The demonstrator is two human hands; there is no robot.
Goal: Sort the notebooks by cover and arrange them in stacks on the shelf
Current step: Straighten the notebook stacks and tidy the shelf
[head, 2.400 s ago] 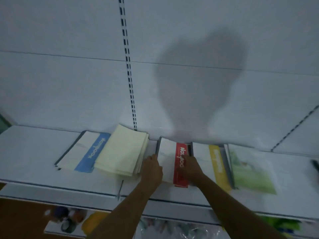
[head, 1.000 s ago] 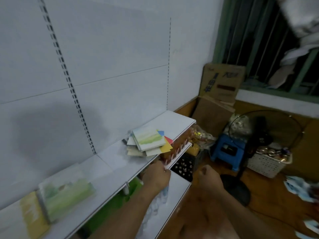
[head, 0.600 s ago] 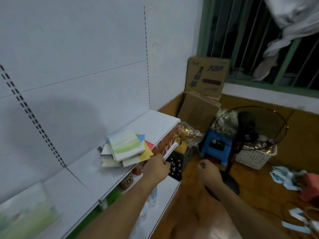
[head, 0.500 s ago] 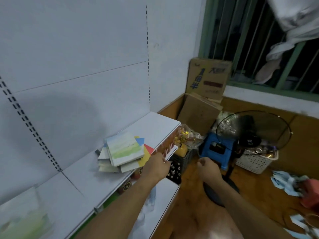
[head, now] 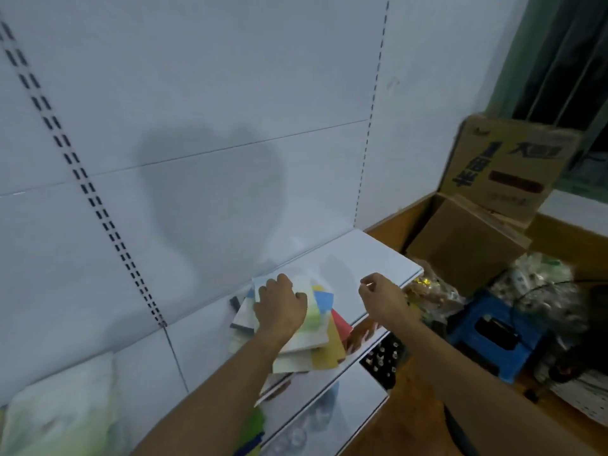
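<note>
The left hand (head: 279,307) lies flat on a messy pile of notebooks (head: 316,343) on the white shelf (head: 371,258). The right hand (head: 383,296) hangs over the shelf, fingers loosely bent, holding nothing.

1. You can see large dark-blue Chinese characters printed on the side of the cardboard box (head: 506,166) at the right, but they are too blurred to read.
2. Below them sits a dark red label, also illegible.
3. On the notebooks (head: 312,327) you can read no text.
</note>
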